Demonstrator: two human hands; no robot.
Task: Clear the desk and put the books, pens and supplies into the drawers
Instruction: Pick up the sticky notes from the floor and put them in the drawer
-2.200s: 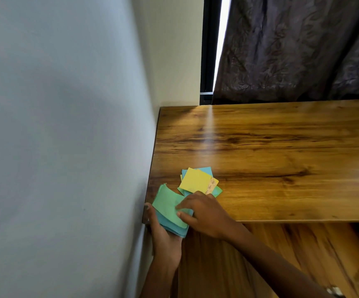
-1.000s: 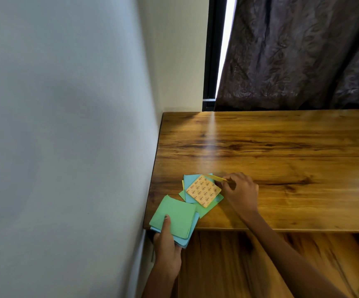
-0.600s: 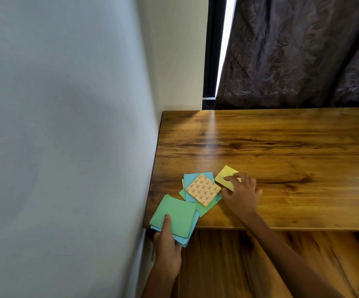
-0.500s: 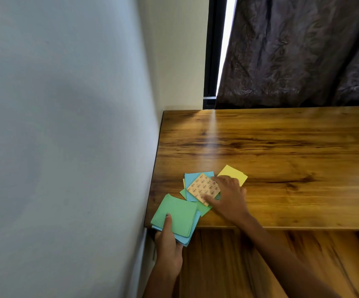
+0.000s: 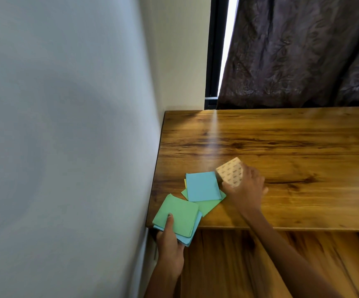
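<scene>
A person's right hand [image 5: 246, 187] lifts a patterned backing card [image 5: 230, 172] off the bench [image 5: 292, 145] while the left hand [image 5: 170, 237] pinches a green-topped sticky-note stack [image 5: 177, 214] overhanging the corner; loose blue and green notes [image 5: 203, 188] nearby could slide off if brushed.

The wall [image 5: 67, 147] hems the desk [image 5: 281, 143] on the left and the curtain [image 5: 299, 52] behind; its right stretch lies bare.

white wall [image 5: 67, 125] | dark patterned curtain [image 5: 303, 52] | daylight slit [image 5: 226, 46] | wooden floor [image 5: 228, 265]
</scene>
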